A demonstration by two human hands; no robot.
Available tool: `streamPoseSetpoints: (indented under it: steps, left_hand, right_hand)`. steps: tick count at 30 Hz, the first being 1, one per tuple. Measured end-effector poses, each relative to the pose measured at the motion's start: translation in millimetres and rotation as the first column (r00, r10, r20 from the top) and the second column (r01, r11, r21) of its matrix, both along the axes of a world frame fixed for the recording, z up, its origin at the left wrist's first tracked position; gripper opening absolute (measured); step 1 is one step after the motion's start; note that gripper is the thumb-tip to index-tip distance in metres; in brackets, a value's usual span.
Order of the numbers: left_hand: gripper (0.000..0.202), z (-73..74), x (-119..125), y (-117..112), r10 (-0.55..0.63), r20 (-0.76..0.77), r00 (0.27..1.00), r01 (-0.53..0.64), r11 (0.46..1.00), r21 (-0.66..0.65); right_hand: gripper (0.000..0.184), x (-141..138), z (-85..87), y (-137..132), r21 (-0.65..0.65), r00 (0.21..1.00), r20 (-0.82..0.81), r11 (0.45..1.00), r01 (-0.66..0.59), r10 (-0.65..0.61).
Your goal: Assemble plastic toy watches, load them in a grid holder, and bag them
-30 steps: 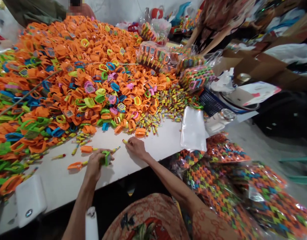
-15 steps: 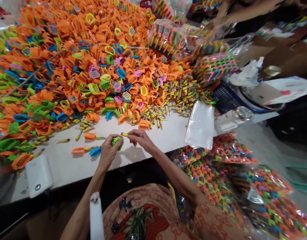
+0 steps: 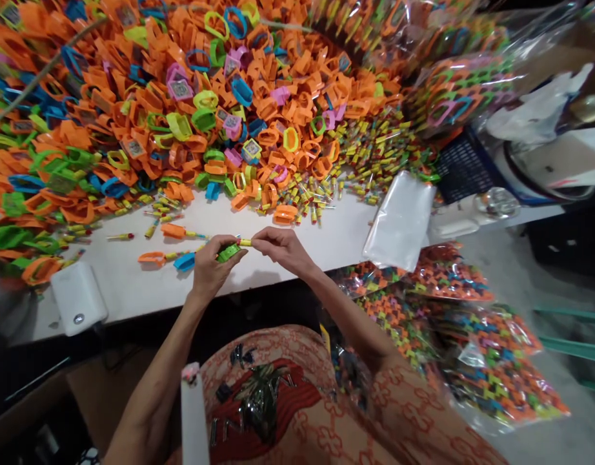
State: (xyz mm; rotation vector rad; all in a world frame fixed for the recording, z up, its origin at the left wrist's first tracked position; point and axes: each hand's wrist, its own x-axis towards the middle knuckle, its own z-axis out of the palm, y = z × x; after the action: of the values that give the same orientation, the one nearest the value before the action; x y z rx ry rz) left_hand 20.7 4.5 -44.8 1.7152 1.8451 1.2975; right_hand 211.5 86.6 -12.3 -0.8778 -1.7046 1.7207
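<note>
My left hand (image 3: 214, 266) is closed around a green plastic toy watch (image 3: 228, 252) just above the front of the white table (image 3: 259, 278). Between the fingertips of my right hand (image 3: 284, 250) is a small yellow tube with a red end (image 3: 244, 242). The red end meets the upper edge of the green toy watch; whether it sits inside cannot be made out. To the left lie an orange toy watch (image 3: 152, 259) and a blue toy watch (image 3: 185, 261) with yellow tubes by them, and another orange one (image 3: 173, 230) with a tube attached.
A big heap of toy watches (image 3: 147, 142) covers the table's back, with loose yellow tubes (image 3: 375, 152) at its right. Clear plastic bags (image 3: 401, 219) lie at the right edge. A white power bank (image 3: 79, 298) sits left. Filled bags (image 3: 495, 361) rest on the floor.
My right hand has brought the yellow tube against the green toy watch, closing the small gap between them. The head view has shifted, so the table appears higher and closer.
</note>
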Motion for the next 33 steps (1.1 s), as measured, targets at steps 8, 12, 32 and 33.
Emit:
streamPoseSetpoints:
  steps: [8,12,32,33]
  left_hand:
    - [0.035,-13.0,-6,-3,-0.096,-0.264,0.960,0.121,0.989,0.082]
    - [0.034,-22.9,-9,-3,-0.136,-0.315,0.939,0.162,0.985,0.055]
    - [0.032,-21.7,-3,5,-0.254,-0.144,0.956,0.234,0.962,-0.141]
    - [0.031,-21.8,-3,5,-0.259,-0.149,0.954,0.236,0.959,-0.154]
  right_hand:
    - [0.033,-1,-10.0,-1,0.217,0.992,0.121,0.975,-0.044,0.018]
    - [0.024,1,-14.3,-1,0.359,0.976,0.216,0.931,-0.062,-0.019]
    - [0.038,18,-22.4,6,0.123,0.990,0.134,0.990,-0.063,0.047]
    - [0.037,18,-22.5,5,0.146,0.988,0.147,0.987,-0.062,0.040]
